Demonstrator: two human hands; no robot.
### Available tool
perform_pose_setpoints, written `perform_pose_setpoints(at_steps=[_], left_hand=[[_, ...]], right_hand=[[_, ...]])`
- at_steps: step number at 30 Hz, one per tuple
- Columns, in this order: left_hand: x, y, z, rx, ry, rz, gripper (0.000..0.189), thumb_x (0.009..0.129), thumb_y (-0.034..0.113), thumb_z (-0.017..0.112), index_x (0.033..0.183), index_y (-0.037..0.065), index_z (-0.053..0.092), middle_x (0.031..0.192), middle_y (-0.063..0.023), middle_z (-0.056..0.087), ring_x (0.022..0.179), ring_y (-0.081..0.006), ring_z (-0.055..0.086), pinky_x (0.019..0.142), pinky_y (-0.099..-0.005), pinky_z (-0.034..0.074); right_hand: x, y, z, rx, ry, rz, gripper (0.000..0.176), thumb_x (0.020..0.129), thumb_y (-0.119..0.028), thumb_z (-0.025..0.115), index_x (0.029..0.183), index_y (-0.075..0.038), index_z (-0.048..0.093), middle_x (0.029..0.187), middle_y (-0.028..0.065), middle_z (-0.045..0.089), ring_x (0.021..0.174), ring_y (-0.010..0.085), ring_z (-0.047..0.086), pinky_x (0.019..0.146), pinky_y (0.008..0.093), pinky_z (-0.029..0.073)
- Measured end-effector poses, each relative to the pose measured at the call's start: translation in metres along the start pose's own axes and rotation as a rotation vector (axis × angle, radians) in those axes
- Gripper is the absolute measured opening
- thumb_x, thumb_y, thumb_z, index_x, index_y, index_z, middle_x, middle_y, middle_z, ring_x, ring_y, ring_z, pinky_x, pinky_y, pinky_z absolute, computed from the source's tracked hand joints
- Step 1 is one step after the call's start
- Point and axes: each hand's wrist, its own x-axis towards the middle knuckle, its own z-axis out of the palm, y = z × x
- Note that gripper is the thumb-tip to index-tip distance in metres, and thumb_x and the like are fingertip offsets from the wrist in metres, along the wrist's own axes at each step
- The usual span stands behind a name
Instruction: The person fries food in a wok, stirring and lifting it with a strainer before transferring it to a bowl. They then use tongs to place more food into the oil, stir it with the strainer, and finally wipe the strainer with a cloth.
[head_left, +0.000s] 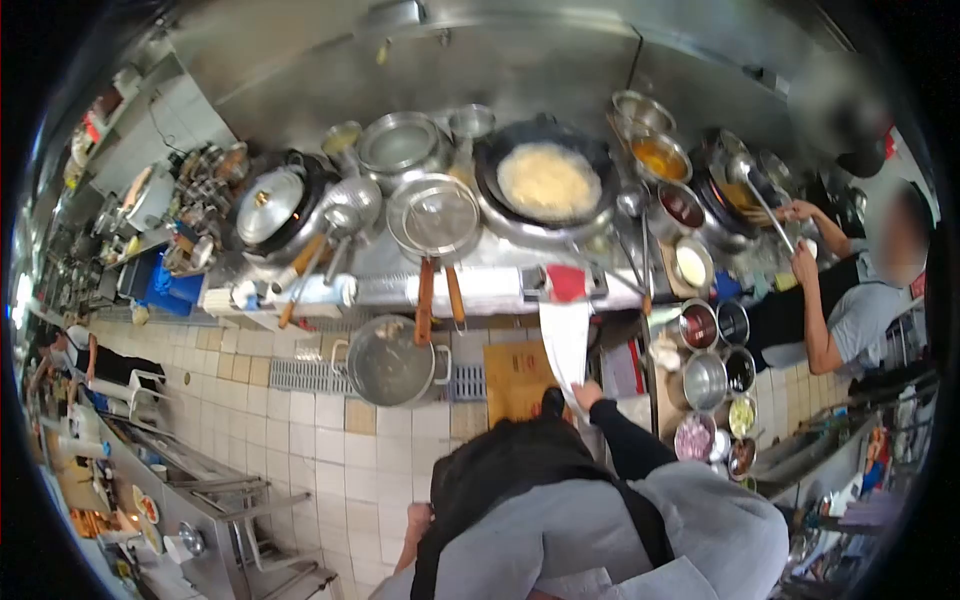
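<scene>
My right hand [587,394], below a dark sleeve, is closed on the lower end of a white cloth [566,345]. The cloth hangs down from the stove's front edge, just under a red cloth-like piece [567,283] in a metal holder. Low beside my dark apron is my left hand [418,516]; its fingers are too small and turned away to make out. Ahead of me a large black wok [490,190] holds a pale yellow, bubbling mass [548,181]. Left of the wok lies a round mesh strainer [433,214] with its wooden handle [425,300] pointing towards me.
A two-handled pot [390,360] stands low in front of the stove. Metal containers of ingredients [695,437] line my right side. A co-worker [840,290] holds a ladle [760,195] over another wok [725,190]. At the left is a lidded pan [270,205]; another person [100,360] is farther off.
</scene>
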Motion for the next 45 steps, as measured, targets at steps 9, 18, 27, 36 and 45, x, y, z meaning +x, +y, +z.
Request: perform_pose_setpoints(at_steps=[9,18,27,36,45], left_hand=[[0.018,0.02,-0.051,-1.219,0.002,-0.372,0.02,0.095,0.008,0.049,0.108,-0.002,0.061,0.089,-0.012,0.062,0.08,-0.0239,0.061,0.069,-0.0428,0.057],[0.061,0.036,-0.153,-1.403,-0.064,-0.634,0.022,0.096,0.008,0.051,0.114,-0.002,0.058,0.095,-0.0144,0.062,0.084,-0.0288,0.065,0.072,-0.0453,0.06],[0.116,0.066,-0.202,-1.376,-0.023,-0.503,0.021,0.095,0.008,0.056,0.112,-0.003,0.057,0.1,-0.0171,0.062,0.087,-0.0312,0.066,0.075,-0.0464,0.061],[0.112,0.173,-0.269,-1.193,-0.13,-0.471,0.027,0.099,0.01,0.048,0.119,-0.006,0.055,0.108,-0.0205,0.065,0.095,-0.0348,0.067,0.08,-0.0477,0.058],[0.128,0.225,-0.296,-1.232,-0.098,-0.559,0.027,0.098,0.01,0.051,0.12,-0.003,0.054,0.111,-0.0203,0.064,0.096,-0.0336,0.068,0.081,-0.0466,0.058]], right_hand=[[-0.023,0.012,-0.021,0.173,0.061,0.097,0.067,0.097,-0.051,0.054,0.102,0.014,0.069,0.104,0.0365,0.067,0.102,0.0503,0.064,0.092,0.0546,0.048],[-0.034,0.015,-0.047,0.272,0.011,0.198,0.065,0.097,-0.055,0.055,0.107,0.007,0.072,0.107,0.033,0.069,0.108,0.0466,0.064,0.094,0.0492,0.049],[-0.004,0.026,-0.064,0.227,-0.234,0.146,0.072,0.095,-0.059,0.053,0.103,0.01,0.072,0.105,0.0352,0.068,0.104,0.049,0.064,0.093,0.0518,0.049],[0.058,0.037,-0.112,0.43,-0.007,-0.046,0.085,0.093,-0.049,0.07,0.149,0.008,0.04,0.116,0.0231,0.067,0.104,0.034,0.068,0.092,0.0394,0.054],[0.116,0.021,-0.181,1.782,0.147,0.59,0.018,0.1,-0.024,0.063,0.105,-0.008,0.059,0.086,0.0062,0.067,0.062,0.0161,0.06,0.055,0.0321,0.049]])
